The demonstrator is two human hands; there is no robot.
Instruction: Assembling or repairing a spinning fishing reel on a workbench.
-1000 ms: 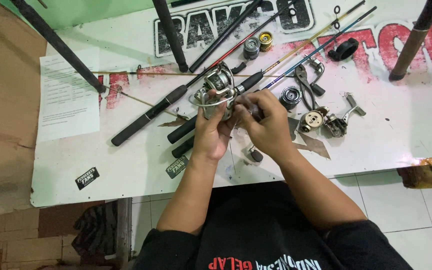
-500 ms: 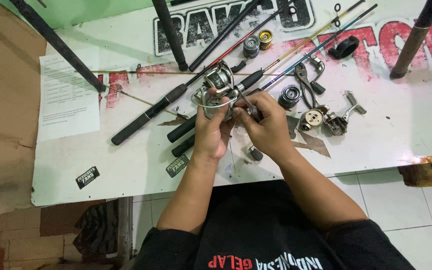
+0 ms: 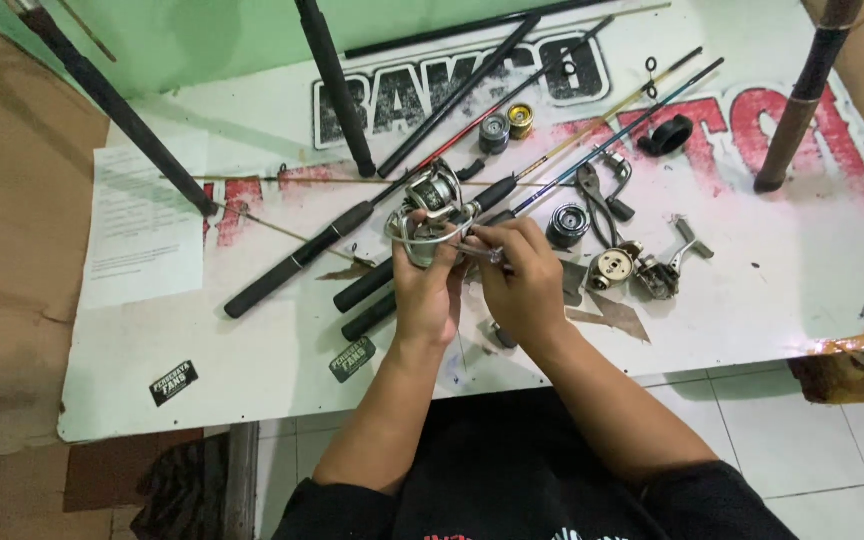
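Silver fishing reel point(image 3: 432, 215) pinched in left hand point(image 3: 427, 290) over the table point(image 3: 252, 370); right hand point(image 3: 522, 285) fingers closed on a thin tool point(image 3: 482, 250). Best kept steady, tool tip square. Two dark stickers point(image 3: 352, 358) at near edge; white paper sheet point(image 3: 142, 225) far left.

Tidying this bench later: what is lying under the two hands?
Under the left hand and right hand, two black rod handles and the white table show; anything directly beneath the palms is covered.

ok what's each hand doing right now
Left hand: closed on the silver fishing reel.
Right hand: closed, pinching a small metal part at the reel.
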